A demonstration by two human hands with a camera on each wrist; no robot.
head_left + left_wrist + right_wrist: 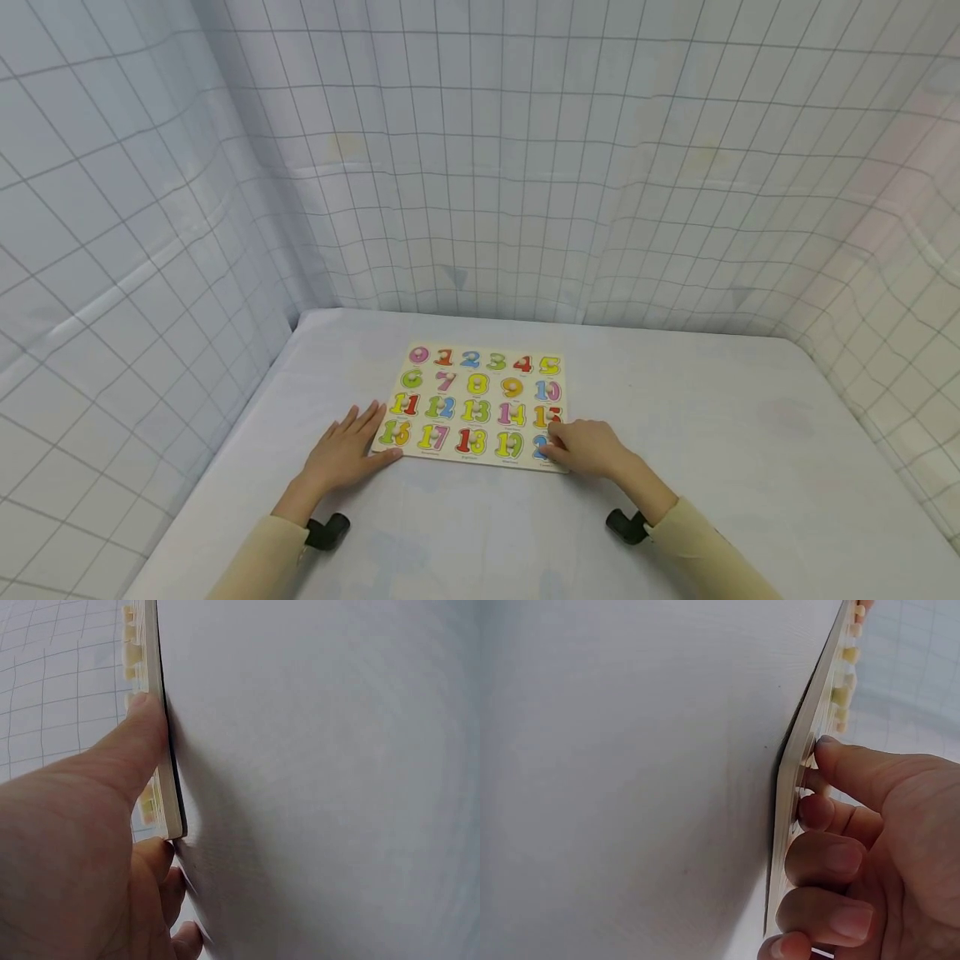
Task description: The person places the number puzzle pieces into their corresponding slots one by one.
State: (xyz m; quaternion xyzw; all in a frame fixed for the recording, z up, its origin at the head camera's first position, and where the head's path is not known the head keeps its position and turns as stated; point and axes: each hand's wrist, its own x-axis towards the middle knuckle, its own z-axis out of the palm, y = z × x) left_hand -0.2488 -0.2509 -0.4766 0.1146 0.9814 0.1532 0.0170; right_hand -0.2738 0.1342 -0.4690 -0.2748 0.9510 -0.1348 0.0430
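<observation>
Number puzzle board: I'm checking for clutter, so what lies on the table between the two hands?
Only the number puzzle board; the left hand touches its left corner, the right hand its right corner, per the head view.

Left hand (347, 452) flat, fingers straight; right hand (588, 448) curled, fingertips down.

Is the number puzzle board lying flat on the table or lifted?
Flat: the puzzle board rests on the table, its edge meeting the surface in both wrist views.

A number puzzle board (480, 406) lies at the frame's centre on the table (750, 433), the left hand (347, 450) at its lower-left corner, the right hand (588, 448) on its lower-right corner.
</observation>
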